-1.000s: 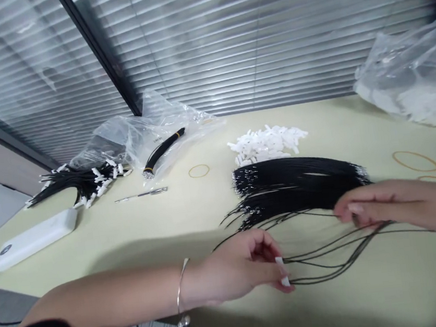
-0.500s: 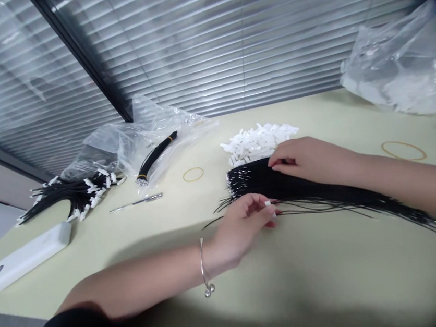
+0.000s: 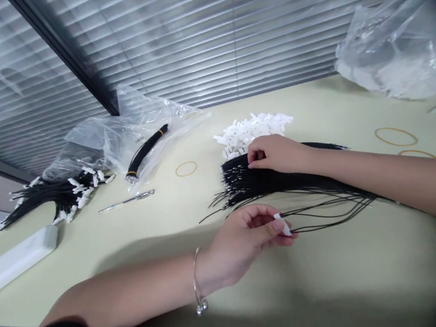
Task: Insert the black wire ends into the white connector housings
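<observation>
Between the thumb and fingers of my left hand (image 3: 246,239) is a small white plastic connector (image 3: 282,224). Several thin black wires (image 3: 327,221) run out of it to the right and curve back toward the large bundle. My right hand (image 3: 270,153) rests over that bundle of black wires (image 3: 239,182), thumb and forefinger pinched together close to its shiny metal-tipped ends. Whether a single wire is between those fingertips is too small to tell. Just behind, a heap of loose white connectors (image 3: 251,131) lies on the table, close to my right hand.
Finished-looking wires with white connectors (image 3: 67,193) lie at the left, near a white elongated device (image 3: 20,262) and a pen (image 3: 126,201). A banded wire bundle (image 3: 146,153) lies on a clear plastic bag (image 3: 81,139). Another bag (image 3: 390,54) stands far right. Rubber bands (image 3: 396,136) lie around.
My left hand has shifted slightly right and down, turning the connector so its wires show more. My right hand has moved left along the bundle toward the wire ends.
</observation>
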Tool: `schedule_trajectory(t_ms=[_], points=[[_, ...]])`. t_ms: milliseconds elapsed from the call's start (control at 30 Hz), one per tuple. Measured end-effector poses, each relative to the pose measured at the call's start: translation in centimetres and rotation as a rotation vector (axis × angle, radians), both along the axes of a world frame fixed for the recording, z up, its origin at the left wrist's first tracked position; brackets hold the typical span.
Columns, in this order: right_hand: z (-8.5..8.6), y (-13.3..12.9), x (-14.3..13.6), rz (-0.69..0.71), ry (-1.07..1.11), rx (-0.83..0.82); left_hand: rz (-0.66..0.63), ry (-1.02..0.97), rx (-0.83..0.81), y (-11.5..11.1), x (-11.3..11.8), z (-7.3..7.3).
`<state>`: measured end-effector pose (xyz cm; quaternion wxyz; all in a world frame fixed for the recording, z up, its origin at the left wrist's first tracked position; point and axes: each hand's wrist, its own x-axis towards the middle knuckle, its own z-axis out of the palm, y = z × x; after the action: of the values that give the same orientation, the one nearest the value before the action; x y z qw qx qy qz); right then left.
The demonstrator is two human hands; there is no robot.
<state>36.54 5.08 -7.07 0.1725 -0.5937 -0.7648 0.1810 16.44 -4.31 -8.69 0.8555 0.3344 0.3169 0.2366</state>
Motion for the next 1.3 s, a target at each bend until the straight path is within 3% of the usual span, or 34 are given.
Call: schedule_trajectory(t_ms=[200,467,633,867,1033,1300], points=[[0.5,-0.4,0.3,-0.056,0.212,0.012,0.006,-0.035,-0.010,0.0,0.0,0.5],[1.8,-2.0,1.0,0.009,0.490,0.017,0.019,-0.016,-0.034,0.0,0.2,0.8],[1.6,-2.1,1.4,-0.063,0.246,0.133,0.020,-0.005,-0.021,0.0,0.2,0.8],[0.0,-1.2,0.9,0.087,-0.011,0.124,-0.028,-0.001,-0.016,0.0,0.0,1.0],[-0.4,-0.6,1.0,0.084,0.009,0.091,-0.013,0.011,-0.021,-0.1,0.1,1.1],[1.6,-2.5,1.3,-0.021,0.249,0.096,0.001,0.008,-0.013,0.0,0.1,1.2]])
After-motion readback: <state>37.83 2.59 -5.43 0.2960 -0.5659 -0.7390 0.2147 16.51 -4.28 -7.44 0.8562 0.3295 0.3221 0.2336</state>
